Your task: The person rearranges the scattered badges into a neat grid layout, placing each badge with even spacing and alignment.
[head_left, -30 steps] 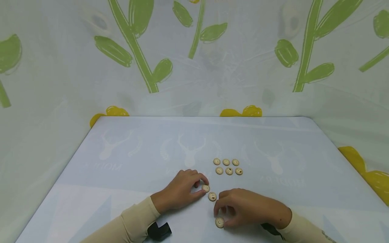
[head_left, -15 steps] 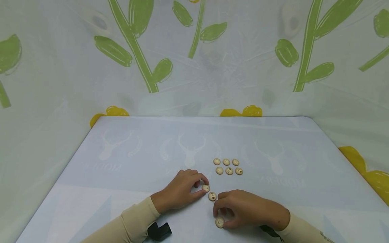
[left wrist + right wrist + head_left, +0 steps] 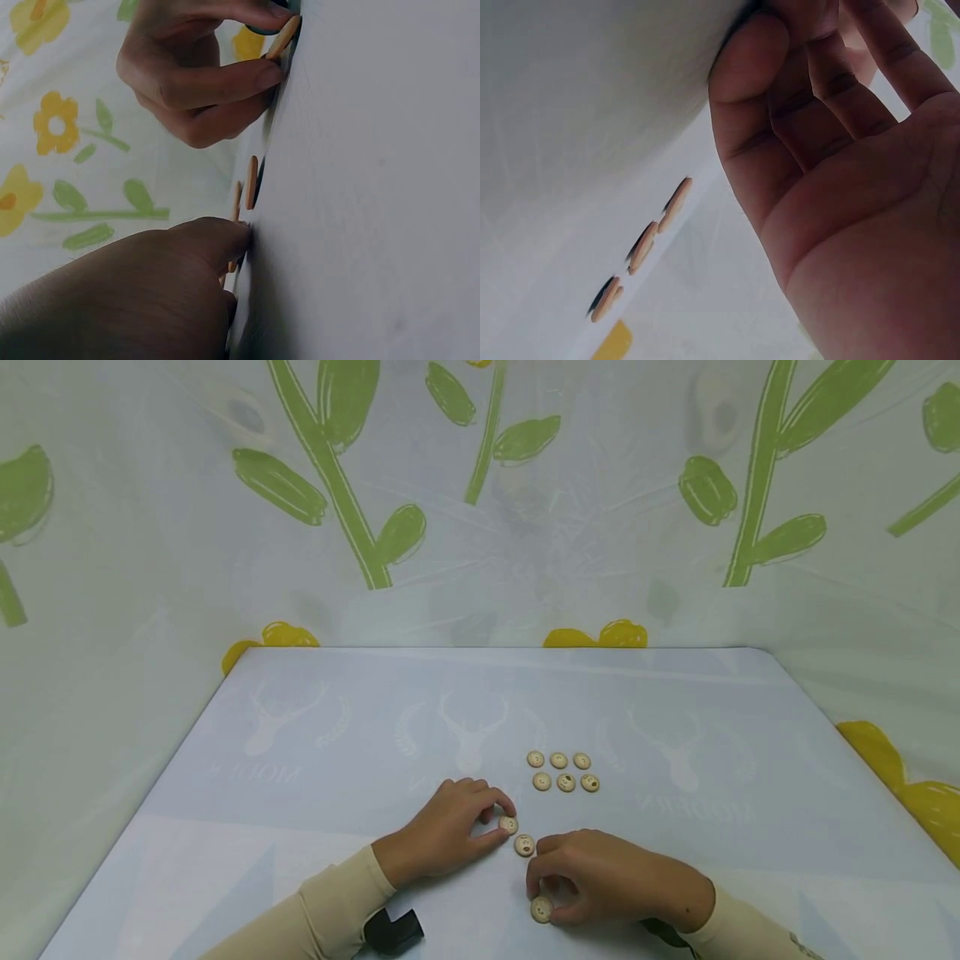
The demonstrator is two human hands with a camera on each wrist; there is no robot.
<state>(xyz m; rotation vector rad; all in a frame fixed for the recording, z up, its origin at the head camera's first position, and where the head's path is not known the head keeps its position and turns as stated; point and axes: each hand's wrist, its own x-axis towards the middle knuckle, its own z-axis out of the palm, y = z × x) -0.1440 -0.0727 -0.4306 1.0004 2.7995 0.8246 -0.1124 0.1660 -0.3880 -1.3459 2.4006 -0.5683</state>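
Note:
My left hand (image 3: 447,832) rests on the table with thumb and index finger pinching a small round wooden disc (image 3: 508,825), which has a face drawn on it. Just to its lower right lies another such disc (image 3: 524,845), between the two hands and touched by neither as far as I can see. Closer to me, my right hand (image 3: 588,874) pinches a third wooden disc (image 3: 542,909) by its edges. In the left wrist view this disc (image 3: 283,37) is tilted, one edge near the tabletop. The right wrist view hides it behind the fingers.
Farther back, several matching discs (image 3: 558,760) lie flat in two short rows. The table (image 3: 300,802) has a pale cover with faint deer heads. Behind it hangs a light curtain (image 3: 585,543) printed with plants. A black device (image 3: 393,932) sits beneath the left wrist.
My right hand has shifted slightly left around its disc. The left hand and the other discs have stayed put.

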